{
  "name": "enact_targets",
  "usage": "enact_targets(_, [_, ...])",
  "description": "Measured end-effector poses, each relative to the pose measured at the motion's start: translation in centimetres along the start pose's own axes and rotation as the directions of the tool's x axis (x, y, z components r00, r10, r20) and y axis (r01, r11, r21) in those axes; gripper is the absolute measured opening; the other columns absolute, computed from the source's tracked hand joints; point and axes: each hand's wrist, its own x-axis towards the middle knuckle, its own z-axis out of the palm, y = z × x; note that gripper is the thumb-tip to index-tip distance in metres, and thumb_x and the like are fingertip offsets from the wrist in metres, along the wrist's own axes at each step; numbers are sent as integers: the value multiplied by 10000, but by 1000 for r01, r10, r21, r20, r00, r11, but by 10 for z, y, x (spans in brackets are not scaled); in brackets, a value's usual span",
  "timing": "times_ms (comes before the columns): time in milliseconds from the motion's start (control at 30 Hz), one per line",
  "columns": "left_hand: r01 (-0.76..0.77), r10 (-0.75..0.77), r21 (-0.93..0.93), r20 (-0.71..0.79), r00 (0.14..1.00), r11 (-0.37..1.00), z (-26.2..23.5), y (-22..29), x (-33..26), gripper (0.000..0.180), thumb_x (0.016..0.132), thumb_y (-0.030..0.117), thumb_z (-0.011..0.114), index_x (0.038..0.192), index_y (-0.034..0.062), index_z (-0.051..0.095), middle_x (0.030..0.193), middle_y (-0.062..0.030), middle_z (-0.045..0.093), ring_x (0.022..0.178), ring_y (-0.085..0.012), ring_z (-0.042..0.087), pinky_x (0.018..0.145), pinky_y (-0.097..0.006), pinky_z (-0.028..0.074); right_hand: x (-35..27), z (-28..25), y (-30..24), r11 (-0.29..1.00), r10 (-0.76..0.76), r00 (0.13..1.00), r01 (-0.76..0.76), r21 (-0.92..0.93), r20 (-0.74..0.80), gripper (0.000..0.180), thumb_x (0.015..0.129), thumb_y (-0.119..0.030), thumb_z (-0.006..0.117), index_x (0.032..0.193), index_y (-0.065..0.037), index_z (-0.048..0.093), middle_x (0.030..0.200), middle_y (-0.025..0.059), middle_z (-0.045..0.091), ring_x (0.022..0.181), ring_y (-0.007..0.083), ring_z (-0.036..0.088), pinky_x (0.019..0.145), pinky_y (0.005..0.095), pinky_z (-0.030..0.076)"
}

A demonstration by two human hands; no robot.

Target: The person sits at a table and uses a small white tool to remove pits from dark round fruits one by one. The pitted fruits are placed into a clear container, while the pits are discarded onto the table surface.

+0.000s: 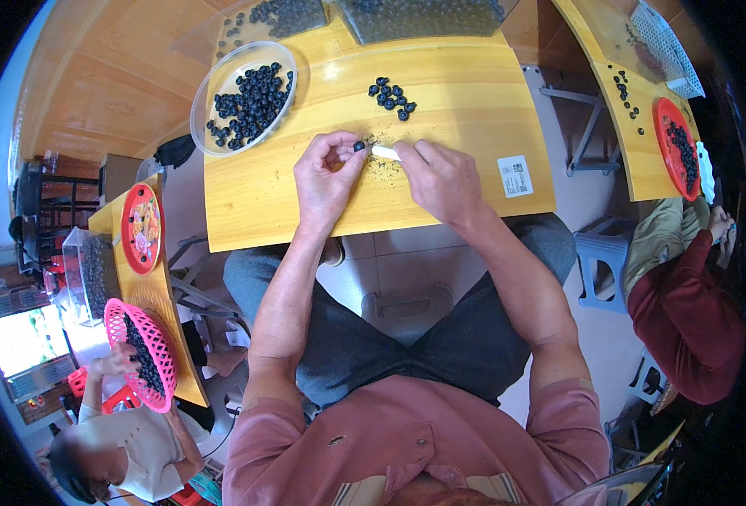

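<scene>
Between the thumb and fingers of my left hand is a small dark round ball, like a berry or bead. My right hand grips a slim white tool, its end pointing left and close to the ball. Whether the tool's tip touches the ball, I cannot tell. Fine brown crumbs are scattered on the yellow wooden table below and around both hands. Beyond them lies a loose cluster of several similar dark balls. A clear round tub of such balls stands at the far left.
Clear boxes with more dark balls line the table's far edge. A white label is stuck at right. Co-workers sit both sides: one reaches into a pink basket, the other sits by a red tray. A grey-blue stool stands at right.
</scene>
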Motion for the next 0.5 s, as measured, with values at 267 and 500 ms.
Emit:
enact_targets(267, [13,-16,93,30,999,996,2,10,-3,309,912,-73,790,1197,-5,692,1037,-45,725,919,-94,688,860,-239,576,-1,2,-1,1000,-18,1000,18,-3,-14,215,870,-106,732,1083,-80,739,795,54,623,702,229,701,607,388,575])
enact_targets(500, [-7,3,88,49,999,996,2,7,-2,341,902,-76,800,1210,1,676,1025,-38,713,900,-89,672,847,-232,565,0,1,-2,1000,-4,1000,4,17,-9,191,885,-112,684,1069,-79,723,803,57,644,712,239,718,615,400,591])
